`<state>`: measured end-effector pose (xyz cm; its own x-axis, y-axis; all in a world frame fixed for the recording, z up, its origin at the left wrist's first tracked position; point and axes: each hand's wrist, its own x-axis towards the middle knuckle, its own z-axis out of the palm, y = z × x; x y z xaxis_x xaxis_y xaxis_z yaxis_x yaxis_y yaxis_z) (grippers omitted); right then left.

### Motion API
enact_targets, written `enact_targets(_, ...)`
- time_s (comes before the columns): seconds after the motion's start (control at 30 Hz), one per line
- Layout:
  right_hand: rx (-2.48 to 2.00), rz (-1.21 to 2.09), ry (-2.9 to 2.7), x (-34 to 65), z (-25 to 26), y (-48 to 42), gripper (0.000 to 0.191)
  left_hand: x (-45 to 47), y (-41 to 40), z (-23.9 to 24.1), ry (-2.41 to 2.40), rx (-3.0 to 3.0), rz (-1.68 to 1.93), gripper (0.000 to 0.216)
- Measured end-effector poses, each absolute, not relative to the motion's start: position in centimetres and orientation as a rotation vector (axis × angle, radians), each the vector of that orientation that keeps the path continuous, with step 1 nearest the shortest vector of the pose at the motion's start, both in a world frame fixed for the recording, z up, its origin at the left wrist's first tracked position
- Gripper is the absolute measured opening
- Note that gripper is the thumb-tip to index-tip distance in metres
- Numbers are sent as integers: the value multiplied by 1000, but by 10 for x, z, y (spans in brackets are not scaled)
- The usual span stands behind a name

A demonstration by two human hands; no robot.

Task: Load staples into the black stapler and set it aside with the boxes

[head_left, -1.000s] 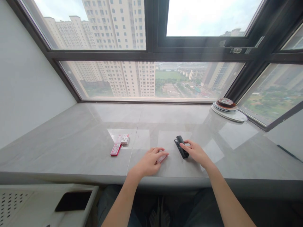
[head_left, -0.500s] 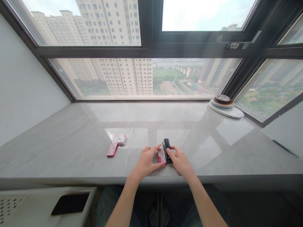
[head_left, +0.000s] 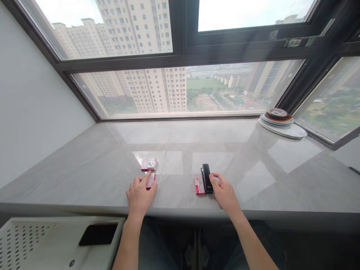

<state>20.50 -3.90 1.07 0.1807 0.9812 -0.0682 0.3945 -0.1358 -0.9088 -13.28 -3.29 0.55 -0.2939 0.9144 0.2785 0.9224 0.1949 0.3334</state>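
Observation:
My left hand [head_left: 140,193] is closed around a small red-and-white box [head_left: 150,181], its index finger along the far end and its thumb at the near right. Just beyond lie a flat red-and-white box [head_left: 144,164] and a whiter little box [head_left: 152,163], close together. Over to the right, my right hand [head_left: 224,190] grips the right side of a black stapler [head_left: 207,179], thumb against its top. Another red-and-white box [head_left: 199,186] lies flat against the stapler's left side, with no hand on it.
All of this rests on a grey marble-look window counter [head_left: 92,168]. Stacked plates [head_left: 277,120] stand in the far right corner by the window. Below the counter's front edge, at lower left, a dark phone-like slab [head_left: 98,234] lies on a white perforated surface [head_left: 60,251].
My left hand has left the box beside the stapler and moved left to another red-and-white box. My right hand stays at the stapler. The camera view has shifted and tilted slightly.

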Motion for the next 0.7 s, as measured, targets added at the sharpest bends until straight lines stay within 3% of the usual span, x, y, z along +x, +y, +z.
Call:
enact_targets(0.2, -1642, 951, -1348, 205, 11, -41, 59, -97, -45, 24, -2113, -2639, -752, 61)
enact_targets(0.37, -1620, 957, -1407, 206, 12, -42, 57, -55, -30, 45, -1877, -2877, -1107, 53)
enact_targets(0.7, -1587, 910, -1495, 203, 5, -44, 57, 9, -18, 25, -1624, -3082, -1033, 73)
